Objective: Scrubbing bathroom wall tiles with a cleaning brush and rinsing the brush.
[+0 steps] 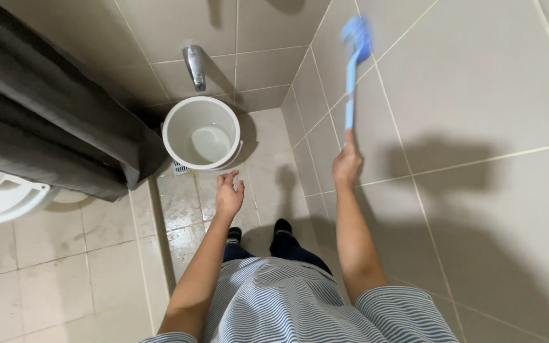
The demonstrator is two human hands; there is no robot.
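Item: blue long-handled brush [352, 60], raised against the tiled wall [478, 82] at your 1 o'clock.

Your right hand [347, 164] is clenched round the handle's lower end, so the bristle head meets the wall high up. Your left hand [229, 194] hangs released, fingers loose, holding nothing, just short of the white bucket [171, 130] at 11 o'clock. The bucket sits under the metal tap [194, 66], seemingly to catch water. A dark curtain [58, 121] hangs at 9 o'clock. No packages, labels or signs show.

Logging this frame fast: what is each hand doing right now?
Left hand: open, empty, fingers spread above the wet tiled floor.
Right hand: closed around the long blue plastic brush, raised against the tiled wall.
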